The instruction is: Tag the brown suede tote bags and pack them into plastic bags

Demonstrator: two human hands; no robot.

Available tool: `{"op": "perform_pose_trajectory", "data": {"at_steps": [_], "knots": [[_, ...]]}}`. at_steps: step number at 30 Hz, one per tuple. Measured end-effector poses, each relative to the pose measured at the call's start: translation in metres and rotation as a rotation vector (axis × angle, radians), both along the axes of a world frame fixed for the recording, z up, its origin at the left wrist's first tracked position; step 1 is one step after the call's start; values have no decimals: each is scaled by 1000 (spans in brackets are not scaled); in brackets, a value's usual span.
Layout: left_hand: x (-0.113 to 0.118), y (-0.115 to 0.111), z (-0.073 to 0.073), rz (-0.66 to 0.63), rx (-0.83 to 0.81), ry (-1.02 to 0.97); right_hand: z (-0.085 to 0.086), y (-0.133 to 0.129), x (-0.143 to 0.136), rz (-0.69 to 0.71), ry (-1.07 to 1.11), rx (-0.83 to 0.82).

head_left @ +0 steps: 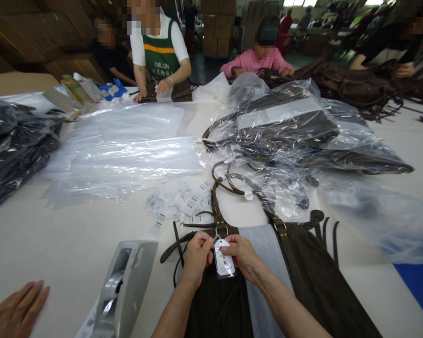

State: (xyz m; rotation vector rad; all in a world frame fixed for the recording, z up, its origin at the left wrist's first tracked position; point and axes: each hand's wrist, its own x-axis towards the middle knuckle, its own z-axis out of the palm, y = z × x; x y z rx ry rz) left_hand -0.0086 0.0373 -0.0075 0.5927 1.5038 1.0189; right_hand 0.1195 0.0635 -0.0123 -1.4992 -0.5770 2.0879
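A dark brown bag (218,300) lies in front of me, with a grey-white strip (264,263) across its middle and metal rings at its straps. Over its upper edge, near the left strap ring, is a white hang tag (224,263) with a clear sleeve. My right hand (241,256) pinches the tag from the right. My left hand (199,256) is closed at the tag's upper left, on what looks like its thin clear string or sleeve edge; the exact part is too small to make out.
A grey tape dispenser (136,277) stands left of the bag, near another person's hand (17,310). Beyond lie barcode labels (190,199), flat clear plastic bags (134,145) and plastic-wrapped dark bags (296,122). Several people are across the table.
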Motion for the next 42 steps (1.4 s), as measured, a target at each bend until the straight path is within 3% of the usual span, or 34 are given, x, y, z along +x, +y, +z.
{"op": "perform_pose_trajectory", "data": {"at_steps": [5,10,16,23,29,33,39,42], "knots": [[-3,-16,2,-106,-8,86,1,-3,4,114,-23,-60],[1,-29,7,-104,-22,123,1,-7,4,133,5,-69],[9,-38,3,-91,-34,182,-1,-7,-1,81,70,-78],[18,-54,-7,-51,-38,120,-5,-7,-7,-46,68,-97],[27,-63,2,-52,-59,123,-5,-10,-16,-165,19,-51],[38,-69,8,-90,22,138,-2,-9,-23,-212,7,-18],[45,-72,17,-172,183,367,2,-11,-19,-175,10,34],[45,-71,23,-133,79,295,3,-14,-16,-137,8,63]]}}
